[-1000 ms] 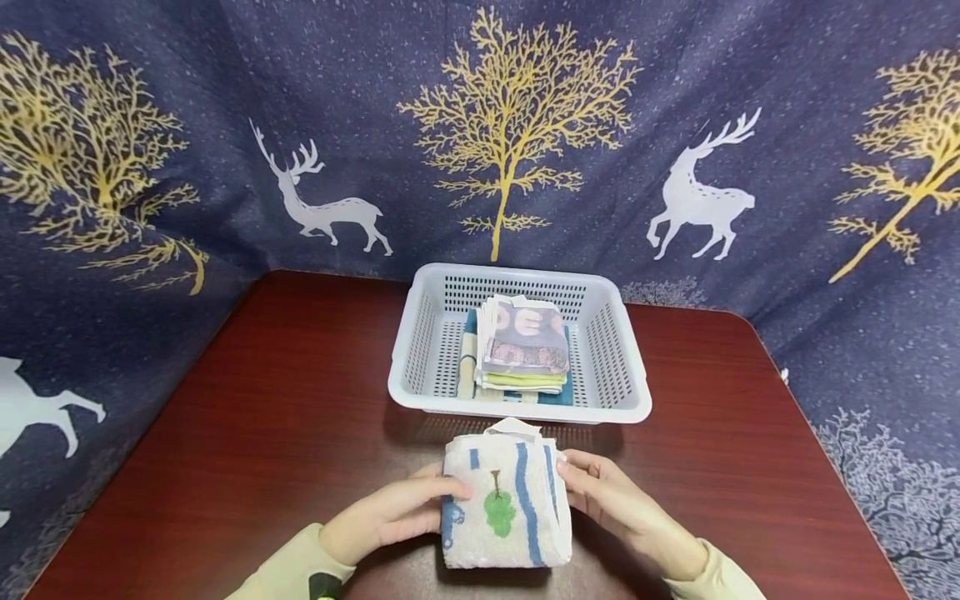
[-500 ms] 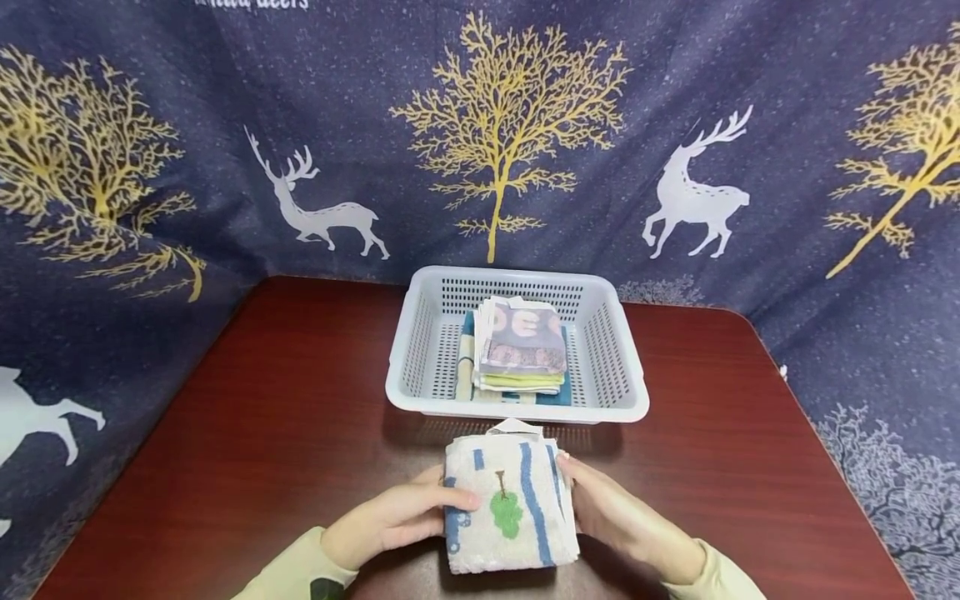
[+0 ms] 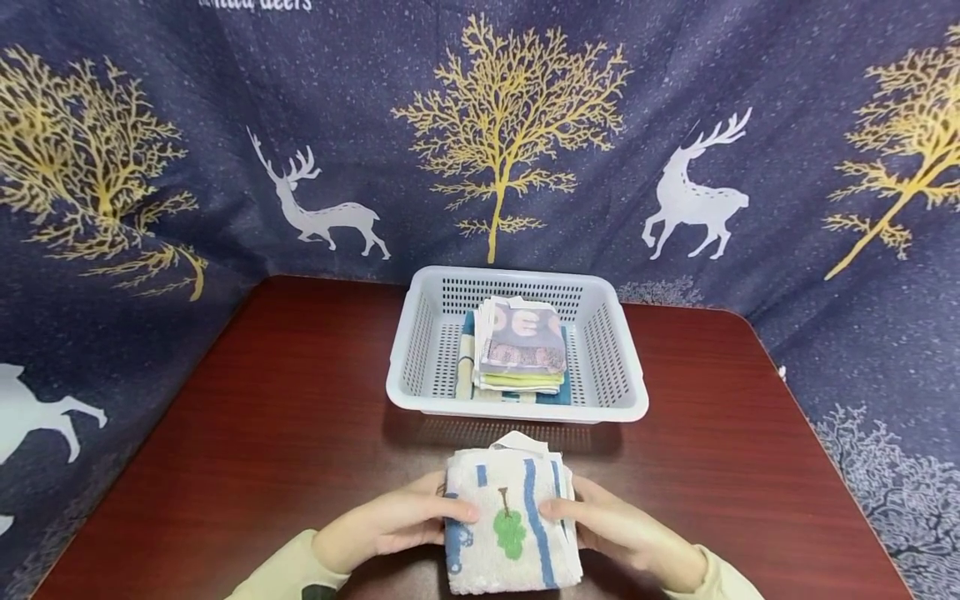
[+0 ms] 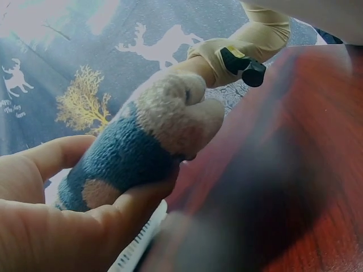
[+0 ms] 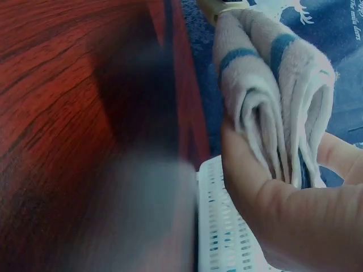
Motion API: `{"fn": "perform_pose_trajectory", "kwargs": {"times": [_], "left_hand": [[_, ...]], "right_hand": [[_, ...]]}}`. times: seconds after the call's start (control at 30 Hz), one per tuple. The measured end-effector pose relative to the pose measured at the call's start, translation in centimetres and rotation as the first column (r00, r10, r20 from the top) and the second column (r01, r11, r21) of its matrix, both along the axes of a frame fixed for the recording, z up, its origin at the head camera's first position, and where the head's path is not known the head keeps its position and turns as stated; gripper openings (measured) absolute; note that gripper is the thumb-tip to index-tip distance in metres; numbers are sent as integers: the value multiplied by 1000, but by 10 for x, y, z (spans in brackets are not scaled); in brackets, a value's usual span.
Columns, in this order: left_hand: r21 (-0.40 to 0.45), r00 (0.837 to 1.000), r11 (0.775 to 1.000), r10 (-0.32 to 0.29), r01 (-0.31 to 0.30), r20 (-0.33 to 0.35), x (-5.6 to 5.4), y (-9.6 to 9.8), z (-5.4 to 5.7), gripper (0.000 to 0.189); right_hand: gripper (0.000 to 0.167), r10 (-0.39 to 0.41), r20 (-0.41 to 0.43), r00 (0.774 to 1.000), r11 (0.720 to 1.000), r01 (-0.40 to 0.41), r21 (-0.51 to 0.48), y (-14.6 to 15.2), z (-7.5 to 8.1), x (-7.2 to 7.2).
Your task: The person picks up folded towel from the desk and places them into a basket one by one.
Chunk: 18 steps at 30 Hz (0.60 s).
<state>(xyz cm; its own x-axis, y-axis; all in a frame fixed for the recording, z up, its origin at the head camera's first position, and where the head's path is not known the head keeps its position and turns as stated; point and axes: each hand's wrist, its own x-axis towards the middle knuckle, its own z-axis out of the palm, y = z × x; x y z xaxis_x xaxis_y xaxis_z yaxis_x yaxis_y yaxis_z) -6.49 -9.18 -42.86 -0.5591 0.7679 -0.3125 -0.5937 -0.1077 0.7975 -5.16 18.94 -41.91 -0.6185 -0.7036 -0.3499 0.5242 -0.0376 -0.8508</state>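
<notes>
Between my two hands I hold a folded white towel (image 3: pixel 491 550) with blue stripes and a green tree. My left hand (image 3: pixel 405 517) grips its left edge, thumb on top and fingers underneath. On the opposite edge my right hand (image 3: pixel 618 525) does the same, its thumb lying over a blue stripe. The left wrist view shows the rounded, blue-and-white fold of the towel (image 4: pixel 130 153) in the left hand. Several layers of the towel (image 5: pixel 272 96) show edge-on in the right wrist view, within the right hand's grasp. A white label sticks up at the towel's far edge.
A white perforated plastic basket (image 3: pixel 517 413) stands just beyond the towel. Inside it lies a stack of folded towels (image 3: pixel 522 342), a greyish-purple one on top. The dark red wooden table (image 3: pixel 300 400) runs back to a blue cloth backdrop (image 3: pixel 570 225) with deer and trees.
The towel has come slightly nearer to me, away from the basket. My right thumb has shifted from the towel's right edge onto its top face. The basket and its stack stay put.
</notes>
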Motion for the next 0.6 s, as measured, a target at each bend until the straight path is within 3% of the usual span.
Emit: {"fn": "perform_pose_trajectory", "kwargs": {"times": [0.23,0.6], "left_hand": [[22,998,998,-65,66,-15,0,-7,11,45],[38,997,996,-74,75,-37,-2,-11,23,48]], "right_hand": [[32,29,-66,997,999,-30,-23,2,7,2],[38,13,-104,994,1000,-15,-15,2,19,2]]}}
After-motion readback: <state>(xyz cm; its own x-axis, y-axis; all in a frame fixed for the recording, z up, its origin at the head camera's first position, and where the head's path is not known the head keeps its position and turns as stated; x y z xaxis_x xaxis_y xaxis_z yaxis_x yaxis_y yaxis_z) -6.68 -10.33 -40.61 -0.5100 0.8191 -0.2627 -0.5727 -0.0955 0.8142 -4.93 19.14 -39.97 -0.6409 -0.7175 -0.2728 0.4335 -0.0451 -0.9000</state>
